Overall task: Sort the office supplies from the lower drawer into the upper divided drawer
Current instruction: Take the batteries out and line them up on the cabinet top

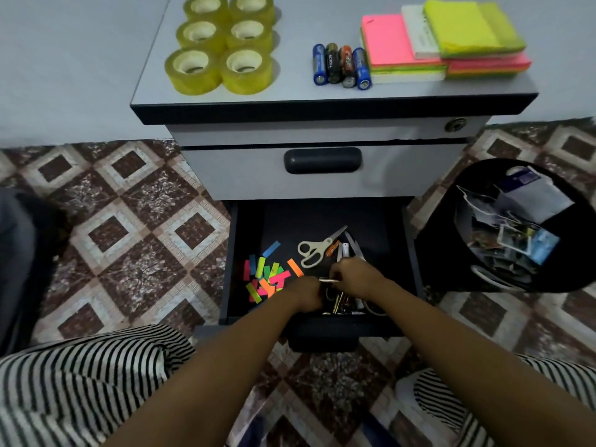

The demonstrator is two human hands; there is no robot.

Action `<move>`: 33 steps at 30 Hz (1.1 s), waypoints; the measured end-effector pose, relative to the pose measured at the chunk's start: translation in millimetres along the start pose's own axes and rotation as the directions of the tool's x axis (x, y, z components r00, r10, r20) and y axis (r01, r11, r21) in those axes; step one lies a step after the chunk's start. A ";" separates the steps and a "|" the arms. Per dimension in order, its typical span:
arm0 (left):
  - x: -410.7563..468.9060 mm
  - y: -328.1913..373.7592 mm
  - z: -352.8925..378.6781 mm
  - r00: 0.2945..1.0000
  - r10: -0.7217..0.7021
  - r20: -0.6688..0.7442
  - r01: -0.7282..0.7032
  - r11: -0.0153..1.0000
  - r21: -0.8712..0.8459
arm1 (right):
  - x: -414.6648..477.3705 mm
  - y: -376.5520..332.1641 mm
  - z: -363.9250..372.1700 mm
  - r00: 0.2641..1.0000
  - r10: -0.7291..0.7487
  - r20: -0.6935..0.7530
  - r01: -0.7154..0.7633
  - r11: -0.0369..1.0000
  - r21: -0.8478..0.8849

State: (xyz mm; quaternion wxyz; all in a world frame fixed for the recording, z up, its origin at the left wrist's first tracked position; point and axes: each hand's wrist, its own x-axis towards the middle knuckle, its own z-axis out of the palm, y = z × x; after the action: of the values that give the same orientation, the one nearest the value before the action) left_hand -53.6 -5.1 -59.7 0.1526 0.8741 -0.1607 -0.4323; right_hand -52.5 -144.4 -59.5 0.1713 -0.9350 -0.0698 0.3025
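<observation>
Pinching 1 slim shiny pen (329, 280), left hand (306, 294) and right hand (354, 276) have each grip curled narrow.

In the open lower drawer (226, 253), left hand (306, 294) and right hand (354, 274) hold 1 metal pen (329, 280) between them, beside scissors (314, 250).

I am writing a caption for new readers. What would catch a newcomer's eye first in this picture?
Probably the six yellow tape rolls on the cabinet top's left and the neon sticky note pads on its right. Next, the bright page flags scattered in the open lower drawer, where the left hand and right hand meet on a metallic pen.
</observation>
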 end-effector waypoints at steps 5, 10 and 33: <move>4.7 -1.4 1.2 0.999 -0.043 -0.014 0.040 0.981 -0.192 | -8.5 6.3 -8.2 0.994 0.108 -0.026 -0.107 0.993 0.051; 8.1 12.2 4.3 0.992 -0.107 -0.074 0.075 0.936 -0.343 | -11.4 14.3 -10.4 0.962 0.261 -0.080 -0.251 0.962 0.111; 5.2 5.9 4.4 0.961 -0.237 -0.140 0.126 0.832 -0.541 | -32.1 -19.3 18.3 0.909 0.405 -0.102 -0.417 0.894 -0.165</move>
State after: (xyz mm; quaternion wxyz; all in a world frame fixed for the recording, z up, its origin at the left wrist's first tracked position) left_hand -55.1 -13.2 -63.5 0.3598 0.8489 0.0643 -0.3819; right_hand -89.7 -128.9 -48.9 0.0192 -0.9497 0.1073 0.2936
